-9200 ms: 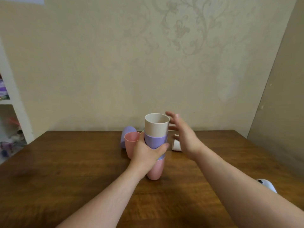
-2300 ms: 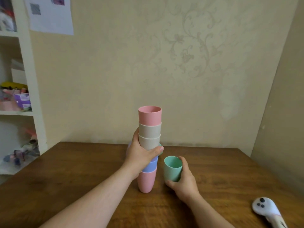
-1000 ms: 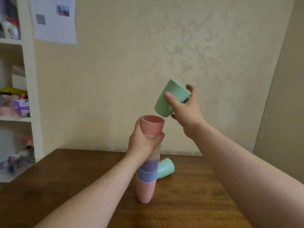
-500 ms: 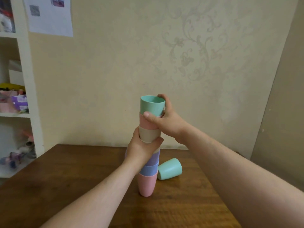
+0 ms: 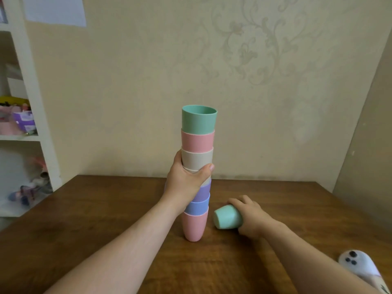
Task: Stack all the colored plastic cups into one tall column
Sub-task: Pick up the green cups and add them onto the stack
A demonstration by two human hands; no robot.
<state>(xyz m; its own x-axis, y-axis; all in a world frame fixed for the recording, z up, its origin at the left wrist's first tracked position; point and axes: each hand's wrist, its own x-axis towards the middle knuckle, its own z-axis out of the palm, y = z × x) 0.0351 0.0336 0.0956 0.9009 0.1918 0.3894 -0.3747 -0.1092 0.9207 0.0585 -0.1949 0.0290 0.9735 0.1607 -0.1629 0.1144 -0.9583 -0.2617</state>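
Observation:
A column of several nested cups (image 5: 197,158) stands upright on the wooden table (image 5: 84,219): pink at the bottom, then blue, purple, beige, pink, and a green cup (image 5: 199,119) on top. My left hand (image 5: 186,183) is wrapped around the column's middle, over the beige and purple cups. A second green cup (image 5: 227,217) lies on its side just right of the column's base, its bottom facing me. My right hand (image 5: 250,215) is closed over that lying cup from the right.
A white controller-like object (image 5: 358,264) with dark buttons lies at the table's near right edge. White shelves (image 5: 23,136) with toys and boxes stand at the left. A papered wall runs right behind the table.
My right hand let go of the green cup on top of the column, came down to the table, and closed on the lying green cup. My left hand stayed on the column.

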